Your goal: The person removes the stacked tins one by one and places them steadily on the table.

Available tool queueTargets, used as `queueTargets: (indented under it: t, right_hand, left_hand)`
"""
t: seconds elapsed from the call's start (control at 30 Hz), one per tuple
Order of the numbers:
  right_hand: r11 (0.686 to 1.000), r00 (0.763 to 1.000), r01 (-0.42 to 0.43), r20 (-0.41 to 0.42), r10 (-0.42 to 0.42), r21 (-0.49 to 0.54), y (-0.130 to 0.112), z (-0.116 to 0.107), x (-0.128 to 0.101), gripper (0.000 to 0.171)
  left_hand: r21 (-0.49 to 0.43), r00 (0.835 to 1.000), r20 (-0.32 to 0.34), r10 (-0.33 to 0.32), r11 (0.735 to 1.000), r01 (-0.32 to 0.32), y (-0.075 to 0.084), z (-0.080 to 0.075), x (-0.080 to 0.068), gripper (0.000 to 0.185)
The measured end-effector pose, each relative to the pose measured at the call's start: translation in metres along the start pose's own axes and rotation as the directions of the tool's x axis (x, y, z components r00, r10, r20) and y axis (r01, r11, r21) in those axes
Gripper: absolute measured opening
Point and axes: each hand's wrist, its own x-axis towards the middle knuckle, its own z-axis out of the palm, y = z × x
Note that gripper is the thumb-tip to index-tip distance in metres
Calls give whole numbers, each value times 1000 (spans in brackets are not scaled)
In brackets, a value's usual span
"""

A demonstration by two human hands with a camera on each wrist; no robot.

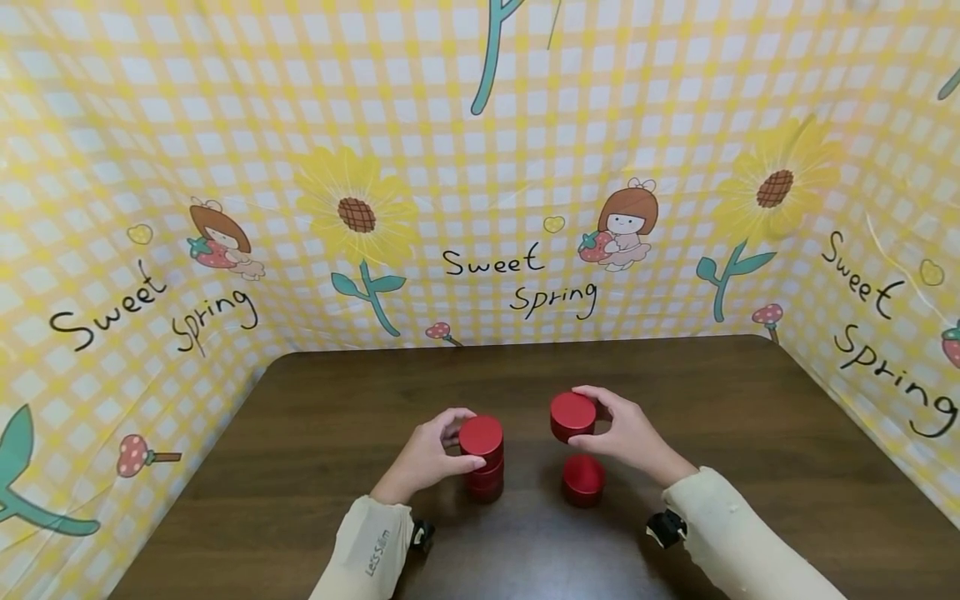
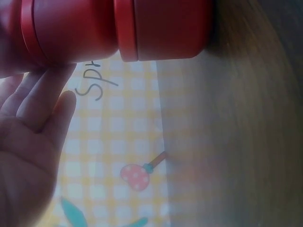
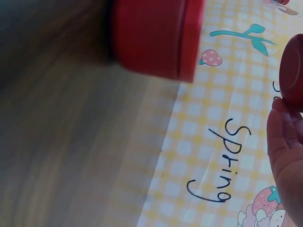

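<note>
Several round red tins are on the dark wooden table. My left hand grips the top tin of a short stack, fingers curled round its side. The left wrist view shows two stacked tins close up, with my left hand's fingers against the upper tin. My right hand holds another red tin in the air, just above a single tin standing on the table. In the right wrist view that standing tin is apart from the held tin.
A yellow checked cloth printed with sunflowers and "Sweet Spring" walls the table at the back and on both sides. Both of the person's arms wear cream sleeves. Bare tabletop lies to the left, right and behind the tins.
</note>
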Motion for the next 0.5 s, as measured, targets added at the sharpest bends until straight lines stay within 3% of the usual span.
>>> queueTargets:
  t: [0.5]
  right_hand:
    - [996, 1000, 16, 10, -15, -90, 15, -9, -16, 63]
  left_hand:
    - [-7, 1000, 1, 10, 1000, -10, 3, 0, 1, 54]
